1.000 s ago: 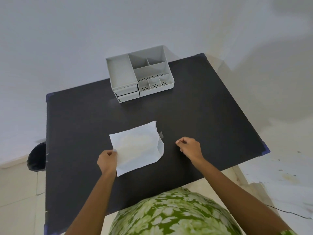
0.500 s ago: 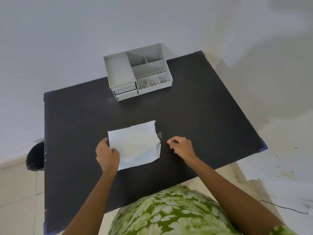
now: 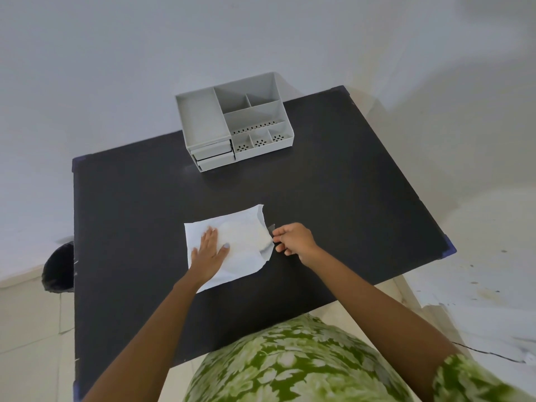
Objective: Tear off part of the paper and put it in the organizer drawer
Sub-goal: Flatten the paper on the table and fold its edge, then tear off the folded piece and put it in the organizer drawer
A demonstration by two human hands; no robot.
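Paper [image 3: 246, 250], a thin white sheet with a ragged, curled right edge, is laid near the middle of the matte black table [image 3: 333, 198], well apart from the grey plastic organizer [image 3: 232, 123] at 12 o'clock, whose stacked drawers [image 3: 213, 155] are seen shut. The left hand [image 3: 210, 253] is pressed flat on it, fingers spread; at 3 o'clock the right hand [image 3: 294, 240] is curled, its fingertips pinched on the curled edge

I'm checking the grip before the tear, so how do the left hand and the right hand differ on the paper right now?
The left hand lies flat, fingers spread, pressing on the middle of the paper; the right hand is curled, its fingertips pinching at the sheet's right edge. The left rests on the sheet, the right mostly over the black table. Both touch the same sheet.
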